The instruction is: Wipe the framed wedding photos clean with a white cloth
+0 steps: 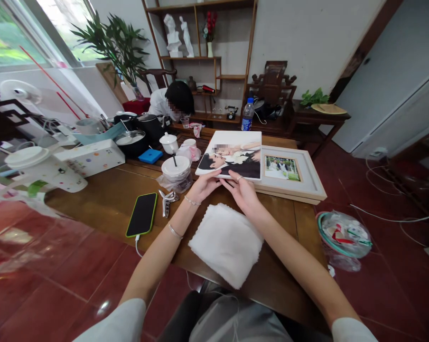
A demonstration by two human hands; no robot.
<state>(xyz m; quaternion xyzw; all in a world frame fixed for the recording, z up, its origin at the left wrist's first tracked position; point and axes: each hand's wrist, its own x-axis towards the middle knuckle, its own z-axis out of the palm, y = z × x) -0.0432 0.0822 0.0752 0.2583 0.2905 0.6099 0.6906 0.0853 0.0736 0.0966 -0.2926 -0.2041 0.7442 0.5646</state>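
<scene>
A square photo album or panel (232, 145), printed with a picture of two people, lies partly over a pale wooden picture frame box (307, 175). My left hand (204, 186) grips its near edge, thumb at the rim and the other fingers partly hidden beneath. Beside it my right hand (242, 191) holds the same near edge, also with the thumb on top. The two hands almost meet at the middle. In the box a small framed photo (282, 168) shows to the right of the album. A white cloth (228, 242) lies on the table between my forearms.
A phone (142, 214) on a cable and a silver clamp-like object (167, 203) lie left. Behind them stand a lidded cup (176, 166), a blue box (150, 156) and a bottle (247, 114). A person (172, 102) leans beyond the table; a bin (344, 232) stands right.
</scene>
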